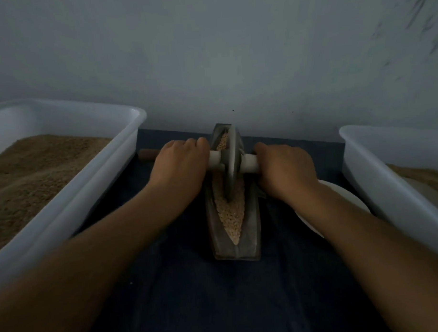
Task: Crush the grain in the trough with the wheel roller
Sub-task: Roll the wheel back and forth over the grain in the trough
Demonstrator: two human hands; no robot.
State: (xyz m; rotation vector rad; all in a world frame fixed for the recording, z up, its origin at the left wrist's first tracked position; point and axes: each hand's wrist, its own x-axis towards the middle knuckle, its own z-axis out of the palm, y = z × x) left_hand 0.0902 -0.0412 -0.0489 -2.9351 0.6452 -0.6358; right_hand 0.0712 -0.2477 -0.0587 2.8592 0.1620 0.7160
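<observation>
The left hand [180,164] grips the left end of the white axle handle [250,163]; its fingers are curled over it, pressed together, and the fingertips point away from the person. The right hand [286,168] grips the right end of the same handle in the same way, with the fingers closed around it. Between the two sets of fingers stands the grey wheel roller [231,163], upright on its edge, and it sits in the far half of the boat-shaped trough [251,236]. The grain [230,212] lies in the trough's groove, mostly on the near side of the wheel, below the wrists, and a little shows beyond the wheel too. The trough rests on a dark blue cloth [217,302].

To the left of the left fingers is a white plastic tub [94,180] filled with brown ground material [32,177]. Just beyond the left knuckles a brown wooden stick end [148,154] shows beside the tub. To the right of the right fingers is a second white tub [377,175], and a white plate [338,194] lies partly under the right wrist.
</observation>
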